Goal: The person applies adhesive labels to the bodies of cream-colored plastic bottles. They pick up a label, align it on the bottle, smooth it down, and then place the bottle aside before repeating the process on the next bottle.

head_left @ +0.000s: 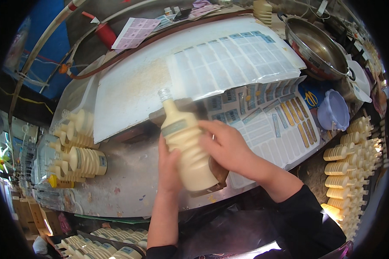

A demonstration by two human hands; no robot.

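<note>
A cream-coloured bottle [188,163] with a ridged, spiral body and a clear threaded neck lies tilted in front of me, its neck pointing away. Around its shoulder runs a greyish label band [176,126]. My left hand [170,166] is closed around the bottle's left side, thumb on the ridges and the other fingers mostly hidden. From the right, my right hand [224,144] bends over the upper body, index finger near the label's right end; its other fingertips are blurred. Under the bottle shows a dark brown support [219,170].
Sheets of labels [285,108] lie right of the bottle, beside a white board [129,93]. Similar bottles [87,160] stand at left, with more at lower left and along the right edge. A lilac bucket [333,110], yellow scissors [310,99] and a steel pan [317,47] are at right.
</note>
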